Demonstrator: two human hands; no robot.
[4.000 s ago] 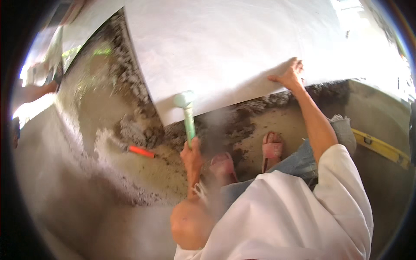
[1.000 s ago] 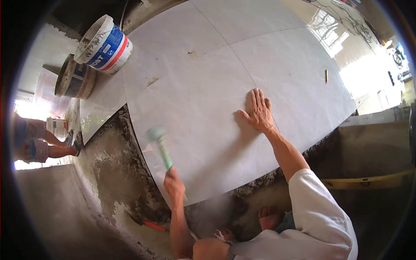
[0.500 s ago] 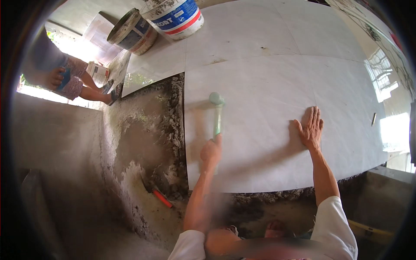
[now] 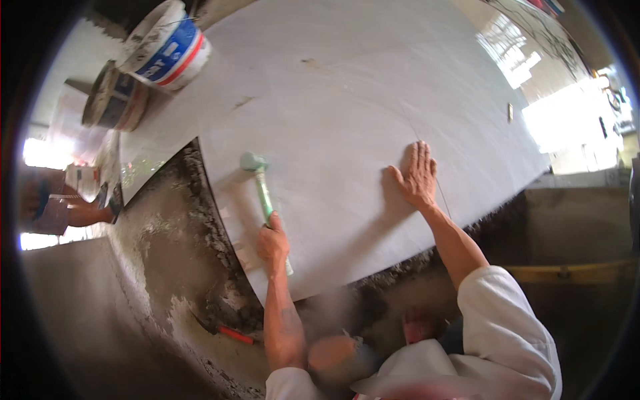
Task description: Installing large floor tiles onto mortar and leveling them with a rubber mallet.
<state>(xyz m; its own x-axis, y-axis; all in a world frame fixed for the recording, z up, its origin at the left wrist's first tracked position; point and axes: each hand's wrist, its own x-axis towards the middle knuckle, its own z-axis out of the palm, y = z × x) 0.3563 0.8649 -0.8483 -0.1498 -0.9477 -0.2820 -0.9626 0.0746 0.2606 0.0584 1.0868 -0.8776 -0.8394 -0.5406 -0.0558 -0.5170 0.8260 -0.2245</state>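
Observation:
A mallet (image 4: 264, 193) with a pale green head and handle is held by my left hand (image 4: 273, 241), its fingers wrapped round the handle. Its head is over the large white floor tile (image 4: 333, 220), near the tile's left edge; whether it touches the surface I cannot tell. My right hand (image 4: 419, 177) lies flat, palm down and fingers stretched, beside the joint line between two tiles. Left of the tile's edge is the rough grey mortar bed (image 4: 173, 253). A red-handled tool (image 4: 236, 335) rests there, its dark blade partly blending into the mortar.
Two mortar-stained buckets, one blue-and-white (image 4: 167, 53) and one dirtier (image 4: 115, 100), stand at the far left. Another person's legs (image 4: 87, 215) show beyond the mortar. A small thin object (image 4: 510, 112) lies on the tiles at right. A yellow bar (image 4: 567, 273) is at lower right.
The whole view has turned, so buckets, tile and both hands appear farther left and tilted. My left hand still grips the mallet; my right palm stays flat on the tiles.

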